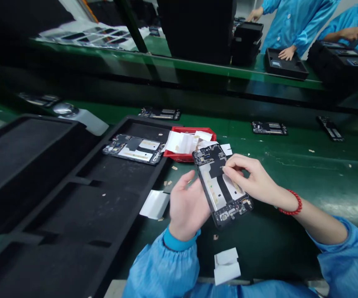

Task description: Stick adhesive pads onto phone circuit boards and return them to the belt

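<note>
An opened phone (221, 186) with its circuit boards and battery showing is held tilted above the green bench. My left hand (189, 205) supports it from beneath and along its left side, thumb raised. The bent, pinched fingers of my right hand (244, 174) touch the black patch near the middle of the phone; whatever lies between the fingertips is too small to make out. Just behind the phone, a red bin (179, 156) holds white paper pieces. A second opened phone (134, 149) rests in the black tray (85, 203) at the left.
Small tan scraps and white papers (227, 265) lie on the green bench (291, 161). More opened phones (269, 128) line its far side. Stacked black trays (26, 157) stand at the left. Beyond a raised ledge, people in blue work at black trays (286, 68).
</note>
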`<state>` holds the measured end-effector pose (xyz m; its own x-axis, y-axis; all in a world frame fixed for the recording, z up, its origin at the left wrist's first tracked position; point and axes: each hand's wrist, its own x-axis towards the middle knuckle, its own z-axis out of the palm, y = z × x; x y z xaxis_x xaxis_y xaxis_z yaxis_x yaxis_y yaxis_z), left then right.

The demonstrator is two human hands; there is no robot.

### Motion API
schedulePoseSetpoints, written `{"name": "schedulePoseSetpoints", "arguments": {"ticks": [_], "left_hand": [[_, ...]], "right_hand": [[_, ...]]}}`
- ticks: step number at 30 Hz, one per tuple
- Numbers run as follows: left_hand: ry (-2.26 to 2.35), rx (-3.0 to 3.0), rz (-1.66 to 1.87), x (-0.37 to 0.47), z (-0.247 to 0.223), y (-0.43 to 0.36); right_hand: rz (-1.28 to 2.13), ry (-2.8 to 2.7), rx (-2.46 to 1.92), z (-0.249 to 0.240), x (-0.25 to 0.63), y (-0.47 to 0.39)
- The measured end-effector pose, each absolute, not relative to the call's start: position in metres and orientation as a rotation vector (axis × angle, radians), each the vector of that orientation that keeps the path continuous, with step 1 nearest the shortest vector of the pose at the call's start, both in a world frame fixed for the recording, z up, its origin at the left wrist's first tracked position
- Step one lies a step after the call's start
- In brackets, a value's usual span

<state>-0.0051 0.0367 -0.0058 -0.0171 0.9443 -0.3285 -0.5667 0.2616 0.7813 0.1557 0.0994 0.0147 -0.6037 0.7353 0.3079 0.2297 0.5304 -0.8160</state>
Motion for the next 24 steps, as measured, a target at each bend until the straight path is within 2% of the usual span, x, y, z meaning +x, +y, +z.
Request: {"name": "schedulePoseSetpoints", "arguments": {"ticks": [4,10,15,24], "left_hand": [[0.955,0.630,1.283,0.003,0.002,0.025],[1.037,0.725,1.383,0.020,-0.007,0.016],[0.814,0.640,1.420,0.024,-0.012,0.005],[0.793,0.788,1.482,0.022,-0.007,0.000]], "right_hand": [[1.041,-2.045,-0.824,0.021,0.172,0.096],[1.272,-2.091,-0.620,0.034,0.168,0.087],[1.108,-2.162,-0.488,0.032,0.158,0.085],[0.984,-2.183,-0.454,0.033,0.154,0.077]]}}
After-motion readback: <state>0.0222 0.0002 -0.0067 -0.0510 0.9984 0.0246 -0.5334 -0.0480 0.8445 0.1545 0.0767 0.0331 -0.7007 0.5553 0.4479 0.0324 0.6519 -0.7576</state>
